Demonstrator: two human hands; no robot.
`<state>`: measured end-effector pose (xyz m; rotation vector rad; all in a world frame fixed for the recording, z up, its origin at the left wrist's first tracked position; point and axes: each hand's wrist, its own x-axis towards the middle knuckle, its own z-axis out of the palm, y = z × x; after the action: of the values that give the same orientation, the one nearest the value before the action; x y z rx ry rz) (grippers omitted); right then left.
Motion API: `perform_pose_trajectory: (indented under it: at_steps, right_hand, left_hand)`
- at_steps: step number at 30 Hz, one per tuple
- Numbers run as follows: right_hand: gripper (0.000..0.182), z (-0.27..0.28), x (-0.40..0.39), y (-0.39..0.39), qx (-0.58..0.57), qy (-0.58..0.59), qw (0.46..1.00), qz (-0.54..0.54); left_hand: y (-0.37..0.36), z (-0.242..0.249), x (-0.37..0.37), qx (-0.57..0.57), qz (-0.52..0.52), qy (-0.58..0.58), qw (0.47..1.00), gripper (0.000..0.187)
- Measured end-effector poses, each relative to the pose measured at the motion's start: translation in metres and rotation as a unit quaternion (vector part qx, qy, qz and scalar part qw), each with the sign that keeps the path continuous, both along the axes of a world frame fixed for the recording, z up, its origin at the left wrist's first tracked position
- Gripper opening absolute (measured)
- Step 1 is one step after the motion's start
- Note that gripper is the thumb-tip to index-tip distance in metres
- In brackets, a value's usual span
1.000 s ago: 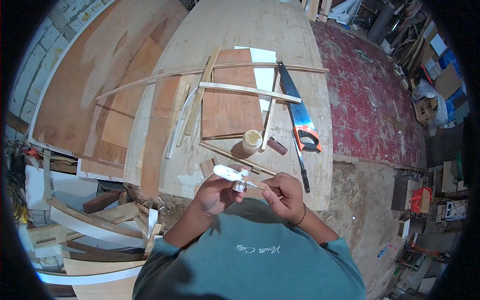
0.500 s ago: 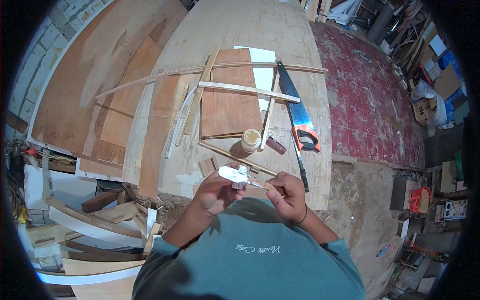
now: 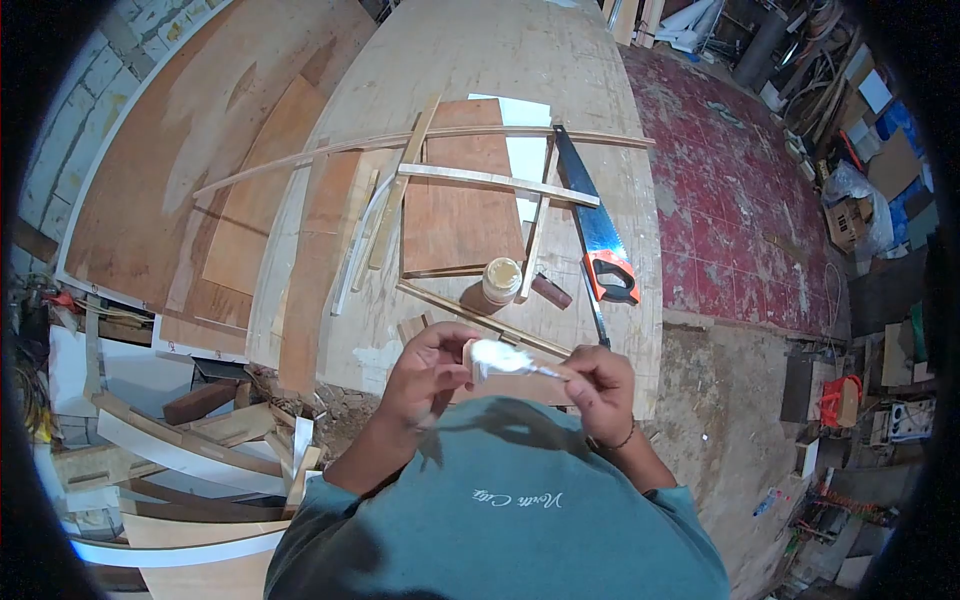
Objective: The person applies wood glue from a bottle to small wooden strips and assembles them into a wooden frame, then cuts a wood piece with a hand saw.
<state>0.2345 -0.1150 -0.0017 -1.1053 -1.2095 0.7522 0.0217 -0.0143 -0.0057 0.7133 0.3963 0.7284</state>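
My left hand (image 3: 432, 375) is closed round a small wooden piece (image 3: 475, 362) just above the near edge of the table. White paste (image 3: 503, 357) lies over the piece, blurred by motion. Between the thumb and fingers of my right hand (image 3: 602, 388) is a thin stick (image 3: 552, 371), whose far end meets the paste. Beyond my hands stands an open jar (image 3: 501, 282) of pale paste, with a small dark red block (image 3: 552, 291) to its right.
A handsaw (image 3: 598, 235) with an orange and black handle lies at the table's right. Wood strips (image 3: 500, 184) cross a brown board (image 3: 460, 220) and a white sheet (image 3: 528, 155). Large plywood panels (image 3: 180, 150) are at left, with offcuts below. The floor (image 3: 740, 220) is right.
My right hand has moved right with the stick. The paste-covered piece has shifted slightly right and turned, and my left hand's fingers are now more raised beside it.
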Motion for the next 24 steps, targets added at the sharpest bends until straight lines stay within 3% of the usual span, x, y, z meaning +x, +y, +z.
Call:
perform_pose_trajectory:
  at_steps: [2, 3, 5, 8, 17, 20, 24]
  right_hand:
    - [0.022, 0.002, 0.006, -0.005, -0.018, 0.029, 0.999, -0.026]
    - [0.022, -0.001, 0.013, -0.009, -0.027, 0.006, 0.999, -0.037]
    - [0.022, -0.004, 0.022, -0.015, -0.028, -0.024, 0.998, -0.06]
    - [0.022, -0.002, 0.025, -0.022, -0.003, -0.055, 0.996, -0.068]
    - [0.02, 0.002, 0.027, -0.028, 0.061, -0.141, 0.986, -0.062]
    - [0.021, -0.005, 0.026, -0.03, 0.089, -0.105, 0.987, -0.083]
    - [0.021, 0.006, 0.025, -0.031, 0.05, -0.158, 0.984, -0.067]
  left_hand:
    - [-0.004, 0.009, 0.002, 0.109, 0.077, 0.035, 0.99, 0.041]
    - [-0.005, 0.011, 0.001, 0.109, 0.077, 0.035, 0.99, 0.041]
    - [-0.005, 0.016, -0.004, 0.24, 0.112, 0.078, 0.961, 0.041]
    - [-0.005, 0.021, -0.004, 0.319, 0.12, 0.096, 0.935, 0.041]
    - [-0.009, 0.027, 0.006, 0.378, 0.115, 0.113, 0.912, 0.04]
    - [-0.009, 0.027, 0.007, 0.399, 0.114, 0.129, 0.901, 0.04]
    - [-0.013, 0.027, 0.01, 0.393, 0.105, 0.127, 0.905, 0.041]
